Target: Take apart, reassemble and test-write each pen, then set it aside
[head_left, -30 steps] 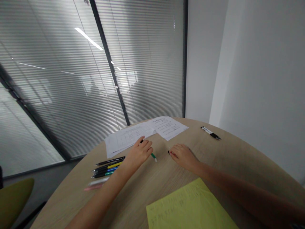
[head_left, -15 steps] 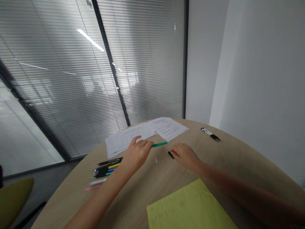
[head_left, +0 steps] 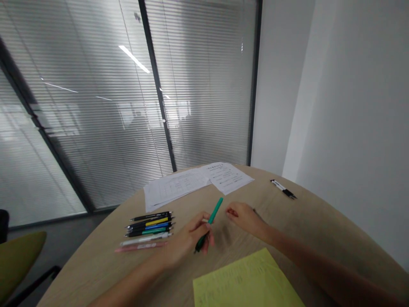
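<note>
My left hand [head_left: 200,232] is closed around a green pen [head_left: 216,210] with a dark lower end, held tilted above the table. Close by on the right, my right hand [head_left: 243,216] has its fingers curled together; what lies in them, if anything, is hidden. To the left of my hands is a row of several pens: black ones [head_left: 150,216], a yellow-and-black one [head_left: 159,221], a blue one [head_left: 158,226], a green-and-black one [head_left: 155,231], a white one [head_left: 143,240] and a pink one [head_left: 140,247].
Printed white sheets [head_left: 179,185] lie at the far side of the round wooden table [head_left: 306,230]. Two white-and-black pens [head_left: 283,189] lie at the right. A yellow sheet [head_left: 246,283] is at the near edge. A greenish chair [head_left: 22,260] stands at the left.
My left hand has come nearer and lower, and the green pen has turned from nearly level to steeply tilted. The small black piece at my right fingertips no longer shows.
</note>
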